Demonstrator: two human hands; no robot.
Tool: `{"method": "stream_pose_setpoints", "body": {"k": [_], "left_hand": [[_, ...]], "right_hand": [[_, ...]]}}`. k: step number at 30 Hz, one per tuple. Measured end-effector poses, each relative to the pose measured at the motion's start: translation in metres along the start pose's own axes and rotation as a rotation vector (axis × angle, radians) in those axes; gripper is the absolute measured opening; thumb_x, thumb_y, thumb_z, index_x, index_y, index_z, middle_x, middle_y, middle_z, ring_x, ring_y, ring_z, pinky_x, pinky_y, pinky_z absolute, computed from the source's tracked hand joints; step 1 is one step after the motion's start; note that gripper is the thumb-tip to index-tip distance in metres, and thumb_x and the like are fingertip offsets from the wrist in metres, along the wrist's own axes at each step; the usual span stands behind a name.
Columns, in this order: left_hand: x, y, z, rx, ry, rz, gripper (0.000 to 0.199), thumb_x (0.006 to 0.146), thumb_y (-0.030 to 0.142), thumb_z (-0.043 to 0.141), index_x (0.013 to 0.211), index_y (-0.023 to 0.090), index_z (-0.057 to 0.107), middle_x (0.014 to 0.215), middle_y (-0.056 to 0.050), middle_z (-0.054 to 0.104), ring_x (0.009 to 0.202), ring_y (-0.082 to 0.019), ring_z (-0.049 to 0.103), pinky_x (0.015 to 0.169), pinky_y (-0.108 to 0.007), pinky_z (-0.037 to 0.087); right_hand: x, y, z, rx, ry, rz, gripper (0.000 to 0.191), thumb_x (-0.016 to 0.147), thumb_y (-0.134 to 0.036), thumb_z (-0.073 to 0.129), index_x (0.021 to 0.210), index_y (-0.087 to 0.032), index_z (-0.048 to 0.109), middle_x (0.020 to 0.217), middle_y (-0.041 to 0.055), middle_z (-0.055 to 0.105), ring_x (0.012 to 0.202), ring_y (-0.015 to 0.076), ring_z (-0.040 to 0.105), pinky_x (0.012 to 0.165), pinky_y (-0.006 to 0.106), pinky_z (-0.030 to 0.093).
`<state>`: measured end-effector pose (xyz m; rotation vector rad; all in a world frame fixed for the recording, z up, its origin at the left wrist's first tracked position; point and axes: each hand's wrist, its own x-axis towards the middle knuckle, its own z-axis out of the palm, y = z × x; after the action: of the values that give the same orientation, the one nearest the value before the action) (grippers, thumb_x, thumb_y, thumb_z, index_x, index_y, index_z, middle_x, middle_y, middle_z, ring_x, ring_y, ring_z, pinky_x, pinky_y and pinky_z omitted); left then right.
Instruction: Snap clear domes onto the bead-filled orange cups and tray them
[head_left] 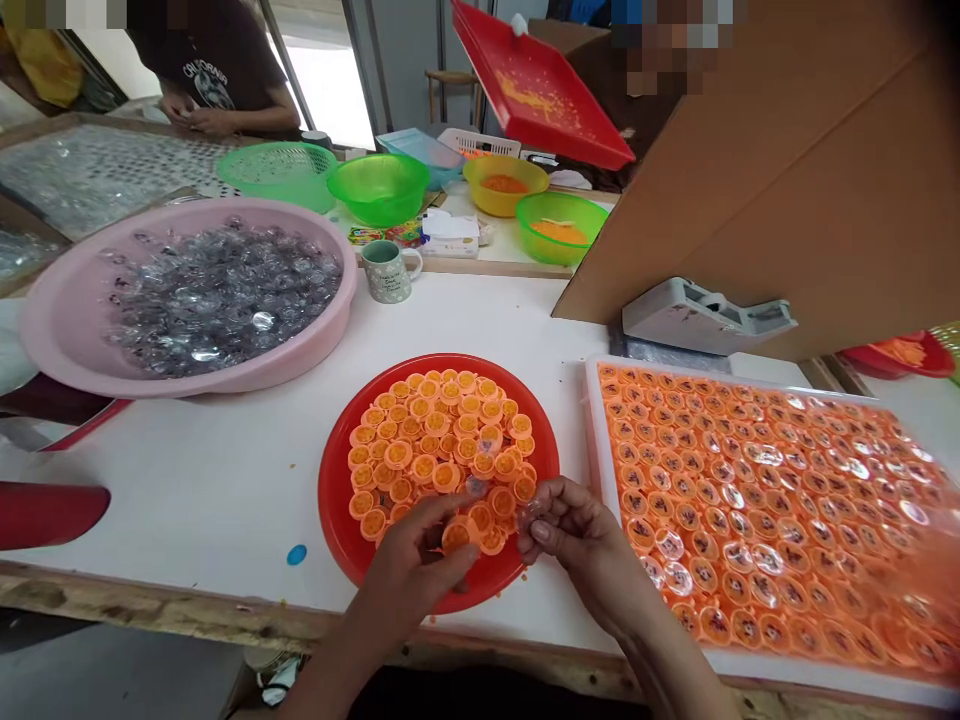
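While the left hand point(412, 560) pinches one round orange piece point(459, 537) over the near part of the red plate point(334, 500), the right hand point(576, 525) grips a small clear plastic piece point(529, 513) just beside it. The step in hand looks like pairing the two; joining them would call for squaring the clear piece to the orange one.

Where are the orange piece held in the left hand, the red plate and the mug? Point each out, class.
Orange piece point(459, 537), head view: on its round face.
Red plate point(335, 490), head view: on its bare rim.
Mug point(387, 274), head view: on its body.
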<state>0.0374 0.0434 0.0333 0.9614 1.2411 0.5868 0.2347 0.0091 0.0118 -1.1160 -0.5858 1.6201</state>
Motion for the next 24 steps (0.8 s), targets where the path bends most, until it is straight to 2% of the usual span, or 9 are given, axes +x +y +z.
{"method": "stream_pose_setpoints", "body": {"k": [4, 6, 9, 11, 13, 16, 20, 22, 24], "left_hand": [[0.006, 0.003, 0.001, -0.038, -0.05, -0.109, 0.035, 0.072, 0.039, 0.074, 0.1, 0.019, 0.066, 0.056, 0.005, 0.055, 0.049, -0.013, 0.052, 0.045, -0.023, 0.045], [0.008, 0.003, 0.0, -0.057, -0.071, -0.095, 0.036, 0.073, 0.039, 0.074, 0.102, 0.019, 0.067, 0.057, 0.004, 0.057, 0.053, -0.014, 0.055, 0.045, -0.021, 0.044], [0.009, 0.003, 0.001, -0.135, -0.119, -0.044, 0.041, 0.075, 0.039, 0.073, 0.112, 0.021, 0.069, 0.089, -0.004, 0.071, 0.071, -0.016, 0.064, 0.061, -0.026, 0.055], [0.008, 0.001, 0.002, -0.243, -0.13, -0.065, 0.041, 0.078, 0.039, 0.071, 0.117, 0.024, 0.068, 0.126, -0.007, 0.064, 0.085, -0.019, 0.068, 0.076, -0.033, 0.058], [0.007, -0.002, 0.002, -0.338, -0.138, -0.1, 0.039, 0.081, 0.04, 0.069, 0.117, 0.025, 0.069, 0.142, -0.005, 0.053, 0.09, -0.021, 0.069, 0.087, -0.039, 0.057], [0.006, -0.006, 0.005, -0.347, -0.187, -0.126, 0.04, 0.082, 0.041, 0.069, 0.119, 0.024, 0.068, 0.131, -0.006, 0.063, 0.092, -0.023, 0.07, 0.093, -0.043, 0.055], [0.005, -0.009, 0.014, -0.258, -0.316, -0.121, 0.039, 0.086, 0.043, 0.064, 0.116, 0.019, 0.07, 0.104, -0.008, 0.074, 0.096, -0.025, 0.07, 0.094, -0.042, 0.054], [0.005, -0.009, 0.019, -0.27, -0.342, -0.094, 0.039, 0.086, 0.041, 0.065, 0.117, 0.018, 0.069, 0.102, -0.008, 0.074, 0.099, -0.025, 0.068, 0.095, -0.041, 0.054], [0.004, -0.009, 0.024, -0.297, -0.309, -0.065, 0.039, 0.084, 0.036, 0.069, 0.119, 0.019, 0.068, 0.102, -0.006, 0.074, 0.1, -0.024, 0.068, 0.095, -0.041, 0.054]], "right_hand": [[-0.003, 0.003, 0.002, 0.042, 0.012, 0.01, 0.02, 0.069, -0.023, 0.084, 0.083, -0.019, 0.071, 0.073, 0.0001, 0.069, 0.068, 0.0124, 0.066, 0.065, 0.024, 0.054], [-0.004, 0.006, 0.002, 0.015, 0.04, 0.011, 0.024, 0.066, -0.022, 0.086, 0.087, -0.02, 0.074, 0.073, -0.0003, 0.07, 0.066, 0.012, 0.066, 0.066, 0.024, 0.055], [-0.002, 0.01, 0.002, -0.046, 0.063, 0.003, 0.026, 0.064, -0.021, 0.087, 0.087, -0.023, 0.074, 0.07, -0.0028, 0.069, 0.061, 0.0099, 0.063, 0.061, 0.021, 0.052], [-0.001, 0.009, 0.0, -0.132, 0.06, -0.031, 0.019, 0.065, -0.021, 0.086, 0.08, -0.023, 0.074, 0.071, -0.0028, 0.07, 0.063, 0.01, 0.063, 0.061, 0.02, 0.052], [0.0, 0.006, -0.001, -0.276, 0.031, -0.102, 0.012, 0.067, -0.022, 0.084, 0.076, -0.022, 0.075, 0.074, -0.0012, 0.071, 0.069, 0.0119, 0.064, 0.065, 0.021, 0.052], [0.0, -0.003, 0.002, -0.576, -0.1, -0.219, 0.007, 0.077, -0.018, 0.076, 0.082, -0.023, 0.077, 0.077, 0.0006, 0.07, 0.072, 0.0139, 0.064, 0.066, 0.024, 0.051], [-0.002, -0.016, 0.013, -0.978, -0.227, -0.336, 0.026, 0.084, -0.003, 0.057, 0.088, -0.023, 0.073, 0.077, 0.0003, 0.066, 0.071, 0.0137, 0.061, 0.063, 0.024, 0.049], [-0.003, -0.019, 0.017, -1.082, -0.202, -0.382, 0.03, 0.083, 0.0, 0.053, 0.094, -0.023, 0.068, 0.08, 0.0002, 0.064, 0.071, 0.0139, 0.061, 0.062, 0.024, 0.049], [-0.006, -0.016, 0.018, -1.103, -0.09, -0.444, 0.027, 0.085, -0.003, 0.054, 0.1, -0.023, 0.064, 0.085, 0.0013, 0.064, 0.073, 0.0143, 0.061, 0.063, 0.024, 0.05]]}}
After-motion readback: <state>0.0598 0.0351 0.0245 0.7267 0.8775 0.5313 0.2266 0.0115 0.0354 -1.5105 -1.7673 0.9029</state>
